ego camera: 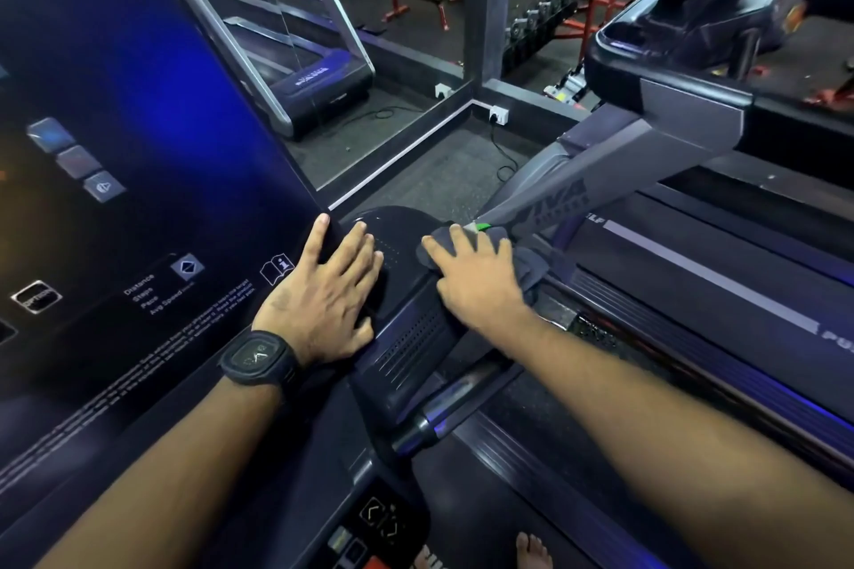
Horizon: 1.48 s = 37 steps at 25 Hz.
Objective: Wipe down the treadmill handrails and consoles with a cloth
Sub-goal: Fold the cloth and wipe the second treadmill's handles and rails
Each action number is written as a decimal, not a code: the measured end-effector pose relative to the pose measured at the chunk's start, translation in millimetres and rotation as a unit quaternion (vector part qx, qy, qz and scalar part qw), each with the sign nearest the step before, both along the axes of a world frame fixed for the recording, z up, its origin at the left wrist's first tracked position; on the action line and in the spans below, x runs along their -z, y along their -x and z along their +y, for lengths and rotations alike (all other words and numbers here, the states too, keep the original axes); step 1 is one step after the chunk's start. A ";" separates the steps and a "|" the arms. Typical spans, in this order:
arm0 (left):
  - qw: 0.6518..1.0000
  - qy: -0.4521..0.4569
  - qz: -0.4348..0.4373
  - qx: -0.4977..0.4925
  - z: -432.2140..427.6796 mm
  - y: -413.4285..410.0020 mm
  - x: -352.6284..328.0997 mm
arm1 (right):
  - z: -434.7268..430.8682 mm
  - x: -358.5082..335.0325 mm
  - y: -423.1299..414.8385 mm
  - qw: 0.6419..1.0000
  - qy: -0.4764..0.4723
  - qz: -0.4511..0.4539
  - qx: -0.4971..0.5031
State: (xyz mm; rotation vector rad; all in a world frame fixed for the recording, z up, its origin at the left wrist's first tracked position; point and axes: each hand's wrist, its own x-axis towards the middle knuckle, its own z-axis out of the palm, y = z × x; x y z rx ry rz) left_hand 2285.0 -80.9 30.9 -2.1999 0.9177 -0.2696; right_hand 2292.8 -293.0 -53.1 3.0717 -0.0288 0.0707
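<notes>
- where the view begins at its bottom edge, a bare foot (533, 551) stands on the black treadmill belt, beside a small control panel with arrow keys (381, 524).
- two bare forearms reach forward from the lower corners; the left one wears a square black wristwatch (259, 360).
- a short black and silver handrail bar (455, 407) juts out under the right forearm.
- the left hand (323, 296) lies palm down with its fingers (365, 245) spread wide and flat, holding nothing, across the corner where the big dark glossy console screen (138, 152) meets the rounded black plastic console housing with perforated vents (411, 342).
- the right hand (480, 282) presses the dark grey cloth with a green tag (527, 263) onto the right end of that housing; its fingers are spread over the bunched cloth, pinning it down rather than gripping it, and part of the cloth hangs off the edge.
- just beyond the cloth rises a grey slanted upright of the neighbouring treadmill (577, 189), whose deck runs along the right.
- farther off, a black cable (501, 152) lies on the speckled floor, leading to a white wall socket (499, 115).
- at the back, a mirror wall reflects a treadmill (319, 79), and red weight racks and benches are dimly visible.
</notes>
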 end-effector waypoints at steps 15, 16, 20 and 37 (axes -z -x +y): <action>0.995 0.065 0.067 -0.028 -12.7 9.7 12.2 | -24.5 8.9 7.3 0.996 0.003 -0.046 -0.078; 0.993 0.079 0.089 -0.028 -20.7 13.9 24.9 | -34.1 -0.3 -6.9 0.999 -0.032 -0.021 -0.034; 0.978 0.136 0.137 -0.078 -49.3 19.2 68.5 | -9.5 1.9 -9.0 0.997 -0.029 -0.058 0.033; 0.963 0.217 0.140 -0.077 -60.1 5.8 95.8 | 8.5 -3.2 -70.0 0.983 -0.092 -0.034 -0.154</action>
